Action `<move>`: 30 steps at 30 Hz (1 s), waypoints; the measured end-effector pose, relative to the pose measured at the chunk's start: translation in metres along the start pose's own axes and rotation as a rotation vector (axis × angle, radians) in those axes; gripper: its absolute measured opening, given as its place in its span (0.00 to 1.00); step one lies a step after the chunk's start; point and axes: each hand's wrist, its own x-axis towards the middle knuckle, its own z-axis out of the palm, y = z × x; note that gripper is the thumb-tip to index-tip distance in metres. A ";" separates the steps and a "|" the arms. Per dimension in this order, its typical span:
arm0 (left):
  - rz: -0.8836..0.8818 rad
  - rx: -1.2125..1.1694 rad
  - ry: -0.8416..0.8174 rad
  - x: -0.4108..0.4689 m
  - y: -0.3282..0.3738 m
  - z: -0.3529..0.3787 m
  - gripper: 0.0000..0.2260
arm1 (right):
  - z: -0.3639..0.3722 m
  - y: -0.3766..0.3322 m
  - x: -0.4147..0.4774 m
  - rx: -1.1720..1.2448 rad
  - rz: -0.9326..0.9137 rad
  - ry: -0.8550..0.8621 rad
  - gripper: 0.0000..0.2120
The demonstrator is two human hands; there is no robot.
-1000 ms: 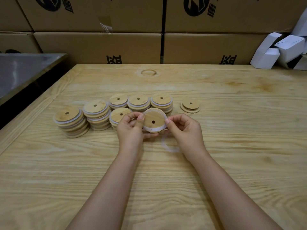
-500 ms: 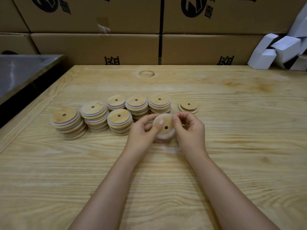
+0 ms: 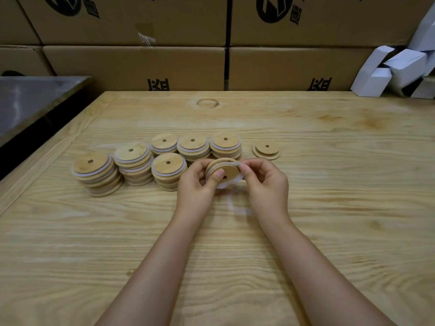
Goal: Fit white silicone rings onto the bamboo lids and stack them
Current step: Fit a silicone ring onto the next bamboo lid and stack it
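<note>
Two slender forearms, bare to the wrists, end in the left grip [image 3: 195,182] and right grip [image 3: 268,184], each with short, plain nails.

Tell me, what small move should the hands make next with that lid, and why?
Probably press the white silicone ring onto the rest of the rim: the left hand grips the bamboo lid, the right hand pinches the ring, whose lower part looks unseated.

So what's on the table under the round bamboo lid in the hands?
A loose white silicone ring lies on the wooden table below the round bamboo lid; the right hand covers its right part.
</note>
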 end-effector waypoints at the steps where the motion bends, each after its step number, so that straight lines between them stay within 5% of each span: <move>1: 0.000 -0.009 -0.002 0.000 0.000 0.000 0.09 | 0.000 0.000 0.001 0.027 0.016 0.004 0.11; 17: -0.070 -0.204 -0.071 0.000 0.003 -0.001 0.03 | 0.000 -0.004 0.000 0.126 0.062 -0.075 0.07; 30: -0.049 -0.005 -0.070 0.000 -0.003 0.003 0.11 | -0.002 0.000 0.003 0.022 0.012 0.017 0.10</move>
